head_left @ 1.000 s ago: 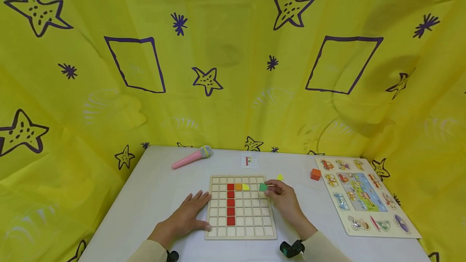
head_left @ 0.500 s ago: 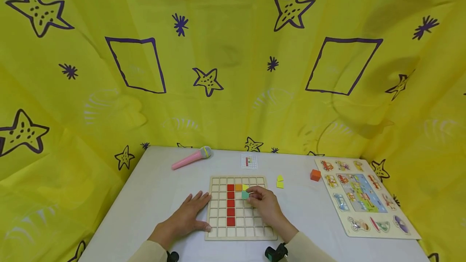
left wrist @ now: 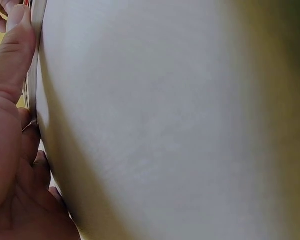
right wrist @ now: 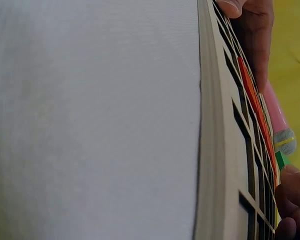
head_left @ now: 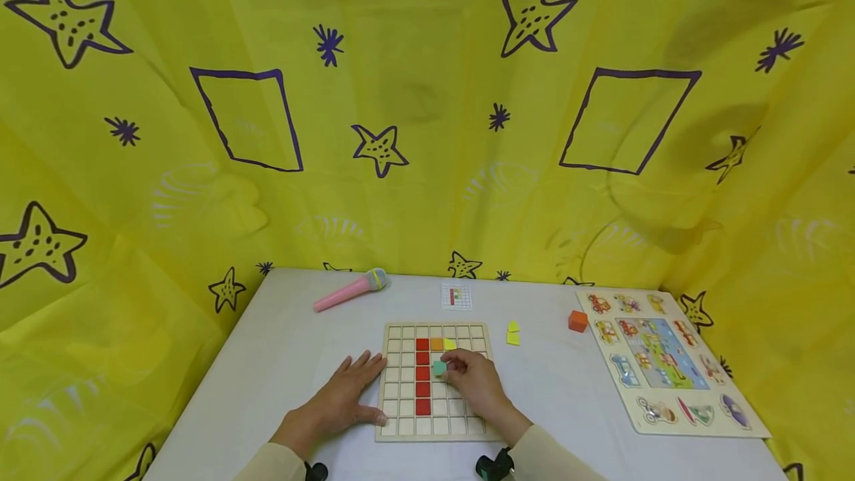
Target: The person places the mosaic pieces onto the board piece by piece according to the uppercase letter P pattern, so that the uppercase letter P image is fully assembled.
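Note:
A square wooden grid board [head_left: 410,427] lies on the white table. Its third column bears several red tiles [head_left: 423,390], with an orange tile [head_left: 436,344] and a yellow tile [head_left: 450,344] to the right of the top one. My right hand [head_left: 477,386] pinches a green tile [head_left: 438,368] between thumb and fingertips, just right of the red column. The same green tile [right wrist: 281,160] shows over the board's far part in the right wrist view. At the board's left edge rests my left hand [head_left: 341,397], fingers stretched out and thumb on the frame.
Behind the board lies a small printed card [head_left: 456,296], with a pink microphone [head_left: 350,291] to its left. Yellow pieces [head_left: 513,334] lie right of the board. An orange cube [head_left: 578,321] sits beside a wooden picture puzzle [head_left: 637,414]. A yellow curtain [head_left: 427,228] surrounds the table.
My right hand has carried the green tile leftward and nearer, from the board's right edge to beside the red column. The left hand stays in place.

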`<action>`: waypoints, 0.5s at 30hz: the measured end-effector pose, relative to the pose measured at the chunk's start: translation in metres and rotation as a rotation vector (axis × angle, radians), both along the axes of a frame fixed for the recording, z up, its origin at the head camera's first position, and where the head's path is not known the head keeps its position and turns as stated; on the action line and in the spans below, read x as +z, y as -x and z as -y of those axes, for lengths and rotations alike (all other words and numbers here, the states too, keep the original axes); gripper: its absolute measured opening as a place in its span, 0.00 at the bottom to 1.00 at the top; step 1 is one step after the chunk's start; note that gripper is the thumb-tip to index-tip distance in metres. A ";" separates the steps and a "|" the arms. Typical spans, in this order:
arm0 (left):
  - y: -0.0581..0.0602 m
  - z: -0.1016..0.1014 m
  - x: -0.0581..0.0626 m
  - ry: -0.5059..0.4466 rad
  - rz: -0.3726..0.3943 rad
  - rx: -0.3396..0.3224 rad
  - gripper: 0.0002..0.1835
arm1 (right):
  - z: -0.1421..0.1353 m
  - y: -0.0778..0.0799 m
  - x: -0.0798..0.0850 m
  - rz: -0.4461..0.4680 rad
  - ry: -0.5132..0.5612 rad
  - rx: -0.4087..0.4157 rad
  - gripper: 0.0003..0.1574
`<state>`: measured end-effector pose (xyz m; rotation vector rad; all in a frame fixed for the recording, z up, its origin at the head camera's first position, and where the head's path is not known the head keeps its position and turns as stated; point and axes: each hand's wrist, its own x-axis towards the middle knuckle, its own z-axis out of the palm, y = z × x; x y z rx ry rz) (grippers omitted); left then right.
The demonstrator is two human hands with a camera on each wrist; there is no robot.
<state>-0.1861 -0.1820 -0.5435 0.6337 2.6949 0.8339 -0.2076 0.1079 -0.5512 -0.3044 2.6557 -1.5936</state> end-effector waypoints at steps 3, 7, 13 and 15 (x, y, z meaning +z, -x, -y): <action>0.000 0.000 0.000 -0.005 0.000 0.002 0.59 | 0.001 -0.001 0.000 -0.013 -0.030 0.000 0.10; -0.002 -0.001 0.001 -0.007 -0.005 0.004 0.58 | 0.002 -0.002 -0.001 -0.039 -0.068 0.010 0.10; -0.002 0.000 0.000 -0.009 -0.019 0.005 0.58 | 0.002 -0.004 -0.002 -0.062 -0.099 0.014 0.10; -0.002 0.000 0.000 -0.010 -0.020 0.005 0.58 | 0.002 -0.004 -0.002 -0.066 -0.107 0.010 0.10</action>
